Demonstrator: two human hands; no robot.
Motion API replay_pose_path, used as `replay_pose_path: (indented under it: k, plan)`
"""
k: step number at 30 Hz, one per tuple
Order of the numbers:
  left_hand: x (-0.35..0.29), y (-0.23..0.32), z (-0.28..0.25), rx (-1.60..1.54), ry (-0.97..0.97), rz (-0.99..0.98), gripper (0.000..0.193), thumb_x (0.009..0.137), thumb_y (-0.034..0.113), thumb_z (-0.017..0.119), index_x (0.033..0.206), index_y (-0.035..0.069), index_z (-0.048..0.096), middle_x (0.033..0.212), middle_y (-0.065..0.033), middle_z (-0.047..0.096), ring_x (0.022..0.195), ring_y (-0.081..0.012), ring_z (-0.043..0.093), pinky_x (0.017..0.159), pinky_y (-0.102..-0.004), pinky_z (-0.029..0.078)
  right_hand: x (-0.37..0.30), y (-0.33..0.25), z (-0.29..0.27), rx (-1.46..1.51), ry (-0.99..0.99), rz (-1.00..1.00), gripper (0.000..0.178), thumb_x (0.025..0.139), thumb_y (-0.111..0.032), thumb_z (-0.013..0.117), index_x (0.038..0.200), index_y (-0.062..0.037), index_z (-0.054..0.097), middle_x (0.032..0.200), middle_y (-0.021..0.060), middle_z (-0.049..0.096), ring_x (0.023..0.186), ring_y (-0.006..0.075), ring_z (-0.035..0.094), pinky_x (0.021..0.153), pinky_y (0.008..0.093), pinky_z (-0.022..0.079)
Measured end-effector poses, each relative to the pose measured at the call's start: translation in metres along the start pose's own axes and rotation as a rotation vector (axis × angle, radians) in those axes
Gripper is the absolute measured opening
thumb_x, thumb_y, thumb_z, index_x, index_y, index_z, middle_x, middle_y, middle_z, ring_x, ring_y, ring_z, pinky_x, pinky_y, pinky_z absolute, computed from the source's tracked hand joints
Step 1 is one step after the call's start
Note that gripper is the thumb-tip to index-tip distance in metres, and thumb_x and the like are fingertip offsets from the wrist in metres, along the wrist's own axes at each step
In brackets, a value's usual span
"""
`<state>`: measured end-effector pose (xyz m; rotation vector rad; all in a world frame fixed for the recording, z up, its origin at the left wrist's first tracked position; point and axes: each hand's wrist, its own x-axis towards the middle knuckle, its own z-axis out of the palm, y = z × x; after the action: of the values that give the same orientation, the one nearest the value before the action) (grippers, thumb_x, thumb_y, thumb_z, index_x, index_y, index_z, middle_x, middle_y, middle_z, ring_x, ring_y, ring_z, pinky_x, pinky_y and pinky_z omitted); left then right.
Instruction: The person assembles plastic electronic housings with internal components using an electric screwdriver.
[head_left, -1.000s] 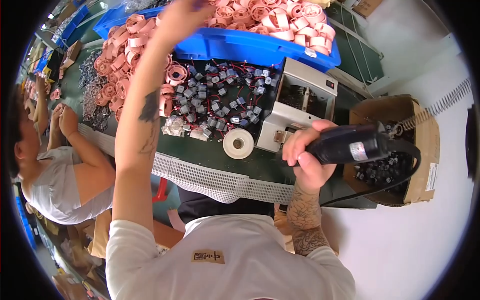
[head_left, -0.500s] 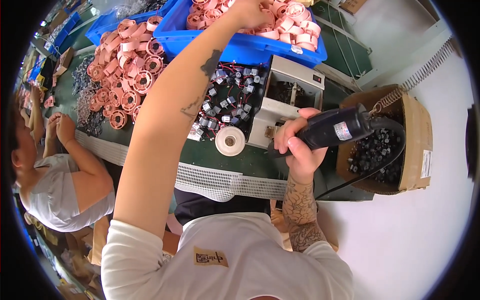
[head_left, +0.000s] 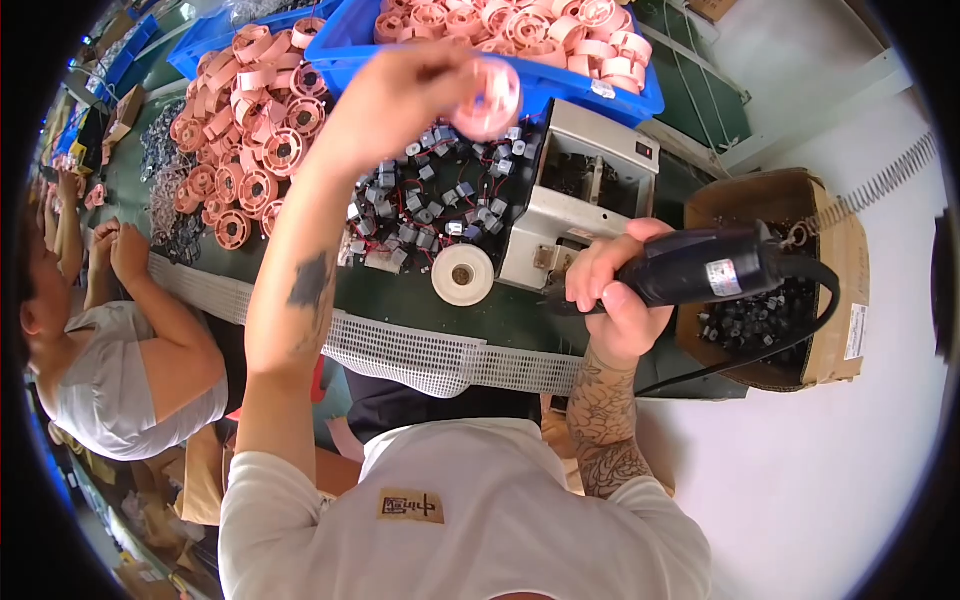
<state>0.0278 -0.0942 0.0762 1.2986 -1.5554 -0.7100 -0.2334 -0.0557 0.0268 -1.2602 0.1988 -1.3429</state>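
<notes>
My left hand (head_left: 395,105) is closed on a pink round plastic housing (head_left: 482,122), blurred by motion, in front of the blue bin (head_left: 345,62) of similar housings. Beneath it lie many small grey motors (head_left: 440,205) with red wires. In my right hand (head_left: 622,300) is a black electric screwdriver (head_left: 695,268), fingers wrapped round its body and tip end pointing left. It hangs from a coiled spring (head_left: 885,175). Just beyond the right hand stands a beige metal machine (head_left: 525,240) with small dark pieces in its open top. A white round dish (head_left: 443,283) sits left of it.
A pile of pink housings (head_left: 283,152) covers the table at the left. On the right stands a cardboard box (head_left: 848,285) of small dark parts. White perforated strip (head_left: 450,365) runs along the table's front edge. A co-worker (head_left: 130,385) sits at the far left.
My left hand has come out of the blue bin toward me and left, now carrying a pink housing. The right hand with the screwdriver has shifted slightly right.
</notes>
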Motion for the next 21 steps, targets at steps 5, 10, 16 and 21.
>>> replay_pose_path:
  k: [5,10,16,21]
  plan:
    - [-0.097,-0.003,0.027,0.231,-0.246,-0.009,0.016,0.080,0.008,0.065,0.095,0.004,0.070,0.081,-0.0142,0.062,0.072,-0.0286,0.062,0.066,-0.0360,0.050,0.003,0.001,0.001,0.025,-0.075,-0.035,0.055,0.081,-0.013,0.061,0.128,0.0015,0.036,0.071,0.0070,0.050,0.053,0.0156,0.047,0.046,0.0302,0.041]
    - [-0.121,-0.012,0.042,0.253,-0.111,-0.054,0.029,0.079,0.017,0.070,0.105,0.005,0.066,0.095,-0.0146,0.059,0.080,-0.0330,0.061,0.072,-0.0382,0.050,0.004,0.002,0.004,0.019,-0.093,-0.034,0.055,0.082,-0.014,0.061,0.128,0.0016,0.036,0.070,0.0067,0.050,0.053,0.0157,0.047,0.046,0.0300,0.041]
    - [-0.124,0.016,0.038,0.417,-0.297,0.190,0.065,0.073,0.020,0.075,0.129,-0.001,0.048,0.125,-0.0183,0.050,0.114,-0.0356,0.047,0.096,-0.0430,0.041,0.002,0.001,0.002,0.015,-0.068,-0.026,0.055,0.082,-0.015,0.061,0.128,0.0016,0.036,0.070,0.0065,0.050,0.053,0.0159,0.047,0.047,0.0301,0.041]
    - [-0.153,0.046,0.034,0.696,-0.249,0.073,0.058,0.074,0.021,0.073,0.122,-0.002,0.051,0.105,-0.0168,0.059,0.094,-0.0314,0.056,0.077,-0.0395,0.046,0.003,0.000,-0.001,-0.005,-0.069,-0.040,0.055,0.082,-0.015,0.059,0.129,0.0016,0.035,0.070,0.0065,0.050,0.053,0.0155,0.047,0.047,0.0300,0.041]
